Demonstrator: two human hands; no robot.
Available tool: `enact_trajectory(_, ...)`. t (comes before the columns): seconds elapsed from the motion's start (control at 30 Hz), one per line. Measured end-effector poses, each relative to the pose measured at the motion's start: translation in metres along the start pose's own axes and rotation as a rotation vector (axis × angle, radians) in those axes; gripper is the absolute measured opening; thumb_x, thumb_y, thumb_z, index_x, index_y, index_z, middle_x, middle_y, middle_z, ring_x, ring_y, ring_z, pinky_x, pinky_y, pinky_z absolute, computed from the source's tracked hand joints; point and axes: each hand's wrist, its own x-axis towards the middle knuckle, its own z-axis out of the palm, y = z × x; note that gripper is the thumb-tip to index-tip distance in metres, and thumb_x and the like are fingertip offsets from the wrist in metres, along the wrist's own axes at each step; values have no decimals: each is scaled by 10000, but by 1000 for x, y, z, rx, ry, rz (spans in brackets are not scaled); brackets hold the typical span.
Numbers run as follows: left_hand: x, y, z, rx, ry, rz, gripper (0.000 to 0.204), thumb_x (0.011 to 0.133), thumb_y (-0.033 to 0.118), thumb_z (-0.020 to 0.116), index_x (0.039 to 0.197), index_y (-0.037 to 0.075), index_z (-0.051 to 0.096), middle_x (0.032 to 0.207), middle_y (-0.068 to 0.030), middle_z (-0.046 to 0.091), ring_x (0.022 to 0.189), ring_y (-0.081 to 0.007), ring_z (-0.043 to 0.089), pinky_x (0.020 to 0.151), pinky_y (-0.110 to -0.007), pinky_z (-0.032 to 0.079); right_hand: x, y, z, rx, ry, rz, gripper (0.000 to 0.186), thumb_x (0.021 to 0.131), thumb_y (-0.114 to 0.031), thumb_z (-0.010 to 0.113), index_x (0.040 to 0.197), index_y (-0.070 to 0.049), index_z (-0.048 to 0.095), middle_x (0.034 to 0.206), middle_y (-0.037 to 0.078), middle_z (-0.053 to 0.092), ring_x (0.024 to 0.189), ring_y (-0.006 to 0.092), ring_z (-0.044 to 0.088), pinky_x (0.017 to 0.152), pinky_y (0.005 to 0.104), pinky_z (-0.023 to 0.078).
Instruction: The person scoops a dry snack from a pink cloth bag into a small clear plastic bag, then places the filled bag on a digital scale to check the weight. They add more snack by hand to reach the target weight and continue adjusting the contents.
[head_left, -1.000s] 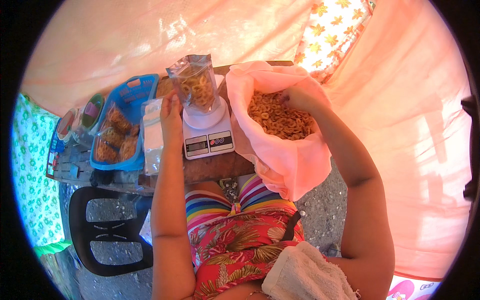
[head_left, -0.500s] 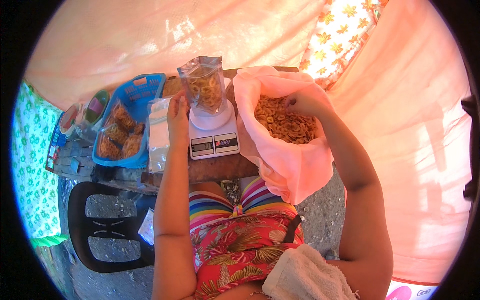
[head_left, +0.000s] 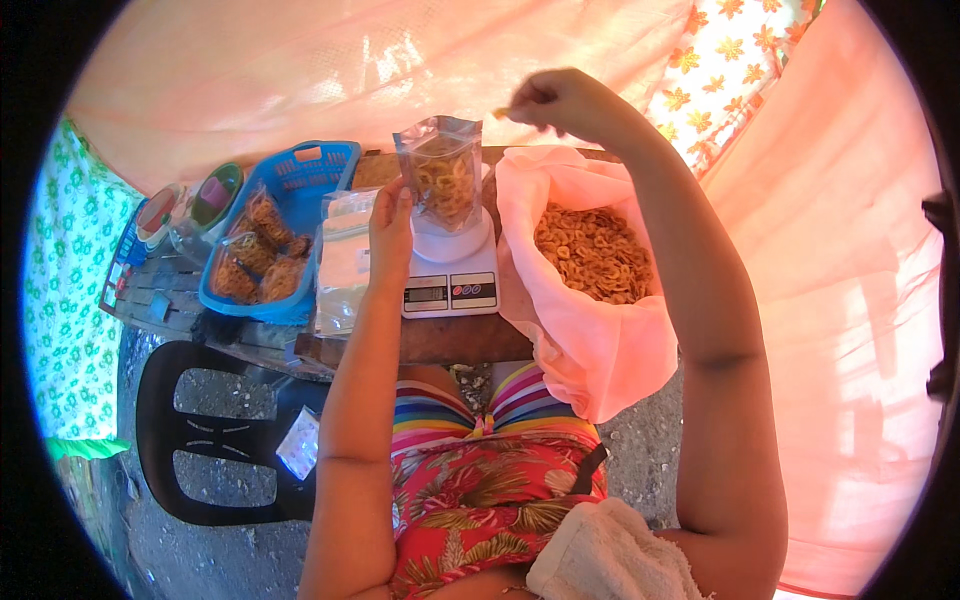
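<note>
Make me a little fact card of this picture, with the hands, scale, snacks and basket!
Left hand: beside the upright, partly filled pouch; touching unclear
Right hand: raised, pinching a small yellowish piece
White scale: under the pouch
Pink cloth: open around brown snack pieces
Blue basket: left of the scale, holding filled bags

Bright warm light, fisheye-curved edges

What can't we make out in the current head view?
Head view:
Scale display: digits too small and dim.
Yellowish piece at right hand: too small and blurred to identify.
Left hand at pouch edge: contact too small to confirm.
Depth of chips in pink cloth: hidden by top layer.
</note>
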Motion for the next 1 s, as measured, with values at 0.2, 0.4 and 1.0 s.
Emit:
enact_trajectory(0.2, -2, 8, 1, -89, -53, -55, 356, 1012, 230, 557, 1281, -2, 537, 1251, -89, 586, 1186, -157, 518, 1053, -310, 368, 67, -28, 36, -317, -97, -39, 167, 827, -147, 698, 960, -54, 732, 826, 71, 703, 734, 147, 646, 652, 313, 531)
enact_trajectory(0.4, -1, 12, 2, -75, -51, -60, 339, 1018, 218, 541, 1282, 6, 534, 1261, -80, 575, 1181, -147, 512, 1036, -300, 376, 82, -26, 58, -461, -52, -200, 184, 818, -118, 693, 985, -48, 727, 889, 101, 721, 824, 213, 685, 731, 329, 544)
enact_trajectory(1.0, -7, 20, 1, 68, 30, -97, 298, 1020, 192, 530, 1261, 20, 570, 1210, -62, 613, 1104, -121, 551, 951, -264, 431, -149, 116, 16, -282, -208, 701, 626, 868, -424, 702, 1341, -48, 539, 1170, 133, 646, 1124, 238, 582, 857, 346, 520)
